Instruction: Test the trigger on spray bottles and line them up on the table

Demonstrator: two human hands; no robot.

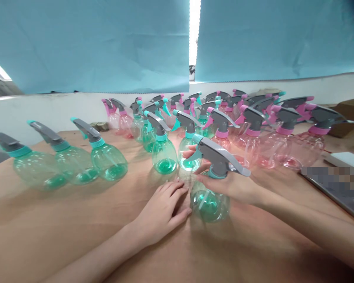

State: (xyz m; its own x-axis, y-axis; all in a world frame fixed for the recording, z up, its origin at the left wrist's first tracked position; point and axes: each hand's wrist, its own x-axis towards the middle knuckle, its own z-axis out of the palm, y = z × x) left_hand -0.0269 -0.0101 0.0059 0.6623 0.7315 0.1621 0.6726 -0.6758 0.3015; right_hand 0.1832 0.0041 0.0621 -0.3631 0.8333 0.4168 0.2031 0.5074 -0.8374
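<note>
A clear green spray bottle (210,206) with a grey and turquoise trigger head stands upright on the table, nearest to me. My right hand (234,185) is wrapped round its neck from the right, the thumb in front and some fingers showing behind the trigger. Just left of that bottle, my left hand (162,210) lies on the tabletop with fingers stretched out, holding nothing. Two more green spray bottles stand right behind my hands, one at the left (164,155) and one at the centre (190,151), the latter partly hidden by my right fingers.
Three green spray bottles (108,163) stand in a row at the left. Several pink spray bottles (265,151) crowd the right and back of the wooden table (100,232). At the right edge lie a dark flat device (315,177), a white box (346,159) and a cardboard box (346,118).
</note>
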